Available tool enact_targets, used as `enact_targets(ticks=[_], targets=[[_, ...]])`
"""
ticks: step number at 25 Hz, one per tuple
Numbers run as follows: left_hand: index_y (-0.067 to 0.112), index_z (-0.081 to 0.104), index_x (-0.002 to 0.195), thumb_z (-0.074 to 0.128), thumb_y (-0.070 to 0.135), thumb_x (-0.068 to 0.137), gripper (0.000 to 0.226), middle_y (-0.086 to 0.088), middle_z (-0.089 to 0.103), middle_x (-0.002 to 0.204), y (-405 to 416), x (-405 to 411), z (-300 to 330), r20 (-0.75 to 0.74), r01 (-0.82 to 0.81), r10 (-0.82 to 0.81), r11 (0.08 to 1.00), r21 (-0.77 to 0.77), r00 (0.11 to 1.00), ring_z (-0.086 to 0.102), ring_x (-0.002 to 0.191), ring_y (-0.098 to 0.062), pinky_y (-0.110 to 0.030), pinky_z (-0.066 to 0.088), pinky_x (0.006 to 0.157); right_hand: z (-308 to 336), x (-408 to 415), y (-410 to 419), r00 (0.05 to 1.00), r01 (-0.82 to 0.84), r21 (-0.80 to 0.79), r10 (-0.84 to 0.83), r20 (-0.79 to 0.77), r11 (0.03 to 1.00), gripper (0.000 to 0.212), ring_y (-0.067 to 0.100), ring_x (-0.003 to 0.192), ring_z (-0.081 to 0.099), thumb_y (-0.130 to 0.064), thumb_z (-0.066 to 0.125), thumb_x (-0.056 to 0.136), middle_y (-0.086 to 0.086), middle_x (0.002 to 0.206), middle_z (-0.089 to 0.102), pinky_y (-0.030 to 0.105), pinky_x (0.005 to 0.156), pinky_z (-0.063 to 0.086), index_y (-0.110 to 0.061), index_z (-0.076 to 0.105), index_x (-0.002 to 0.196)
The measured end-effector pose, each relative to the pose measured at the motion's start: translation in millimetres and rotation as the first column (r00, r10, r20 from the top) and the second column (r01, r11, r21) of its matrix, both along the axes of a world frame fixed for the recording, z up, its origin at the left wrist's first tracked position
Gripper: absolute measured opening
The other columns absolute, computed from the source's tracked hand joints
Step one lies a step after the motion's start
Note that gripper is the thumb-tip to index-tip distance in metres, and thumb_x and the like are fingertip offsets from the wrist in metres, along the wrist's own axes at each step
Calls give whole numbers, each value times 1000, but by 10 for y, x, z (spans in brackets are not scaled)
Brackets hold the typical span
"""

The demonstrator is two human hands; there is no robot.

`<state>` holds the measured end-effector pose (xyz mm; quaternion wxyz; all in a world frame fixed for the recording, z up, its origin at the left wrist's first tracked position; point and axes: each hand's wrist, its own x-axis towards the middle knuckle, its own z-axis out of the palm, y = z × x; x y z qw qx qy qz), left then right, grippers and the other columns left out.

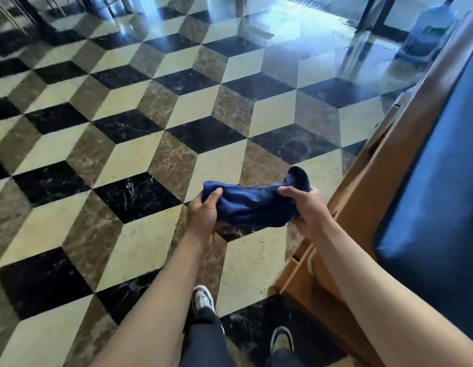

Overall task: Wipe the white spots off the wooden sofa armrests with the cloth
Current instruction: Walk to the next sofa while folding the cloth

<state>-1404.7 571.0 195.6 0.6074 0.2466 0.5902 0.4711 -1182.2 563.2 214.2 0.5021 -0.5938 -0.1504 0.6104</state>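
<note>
A dark blue cloth (252,205) hangs bunched between both hands above the tiled floor. My left hand (203,214) grips its left end, thumb on top. My right hand (304,207) grips its right end, where a fold sticks up. The wooden sofa frame (383,181) runs along the right side, just right of my right hand. Its dark blue cushion (441,168) lies beyond the wood. No white spots show on the wood from this angle.
A glossy floor of cream, brown and black tiles (140,144) spreads ahead and left. My two shoes (203,299) stand at the bottom. A large water bottle (431,30) stands at the far right, and dark furniture legs (367,11) stand at the back.
</note>
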Motion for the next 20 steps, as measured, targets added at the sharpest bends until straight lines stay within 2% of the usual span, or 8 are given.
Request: enact_targets(ticks=[3, 5, 8, 10, 12, 15, 17, 20], targets=[[17, 74, 98, 70, 26, 92, 12, -11, 78, 105, 731, -376, -172, -96, 58, -54, 997, 48, 994, 73, 104, -35, -49, 62, 83, -113, -287, 671, 991, 56, -9, -54, 124, 998, 38, 33, 88, 69, 6, 70, 77, 21, 104, 70, 39, 71, 58, -4, 63, 113], [19, 73, 94, 68, 30, 92, 13, -4, 77, 101, 1285, -568, -208, -162, 149, -135, 986, 73, 977, 73, 104, -31, -40, 61, 82, -126, -474, 1124, 968, 107, 17, -108, 225, 994, 44, 32, 96, 68, 8, 64, 79, 19, 108, 68, 43, 80, 57, -6, 61, 120], [17, 70, 92, 64, 36, 91, 20, -3, 75, 99, 2000, -658, -175, -226, 272, -254, 961, 55, 940, 72, 99, -23, -39, 58, 88, -53, -584, 1618, 872, 166, -15, -140, 469, 986, 55, 27, 108, 65, -1, 63, 82, 10, 122, 66, 43, 94, 58, -10, 56, 136], [15, 68, 90, 61, 37, 95, 23, -5, 73, 96, 2427, -552, -98, -290, 356, -330, 933, 43, 898, 70, 95, -23, -38, 55, 85, -39, -512, 1837, 772, 210, -50, -135, 621, 976, 51, 22, 105, 62, -6, 57, 87, 5, 122, 66, 33, 89, 55, -14, 58, 137], [13, 68, 89, 61, 41, 96, 29, -5, 72, 89, 2791, -342, -40, -399, 440, -384, 896, 57, 833, 68, 85, -22, -35, 53, 76, -67, -383, 2035, 721, 290, -96, -152, 676, 952, 40, 21, 96, 60, -5, 49, 91, 5, 114, 70, 26, 79, 47, -19, 70, 122], [10, 68, 88, 62, 42, 96, 33, -3, 70, 81, 3307, 180, 20, -468, 566, -472, 821, 78, 748, 65, 76, -20, -31, 48, 65, -222, -27, 2409, 793, 529, -187, -405, 455, 828, 33, 29, 87, 62, 0, 47, 94, 8, 100, 71, 33, 84, 51, -17, 73, 84], [8, 68, 89, 62, 41, 97, 34, -8, 71, 83, 3715, 592, 17, -455, 625, -542, 780, 43, 707, 66, 77, -24, -33, 50, 68, -397, 246, 2703, 795, 607, -285, -563, 228, 742, 26, 36, 91, 63, 1, 48, 94, 17, 105, 67, 42, 88, 53, -8, 71, 86], [5, 69, 95, 70, 45, 92, 40, -10, 76, 88, 4370, 1215, -27, -347, 669, -631, 743, -12, 694, 73, 80, -22, -35, 57, 71, -668, 643, 3201, 774, 580, -356, -632, -38, 732, 6, 33, 79, 60, -9, 57, 90, 17, 88, 60, 42, 70, 50, -7, 60, 84]])
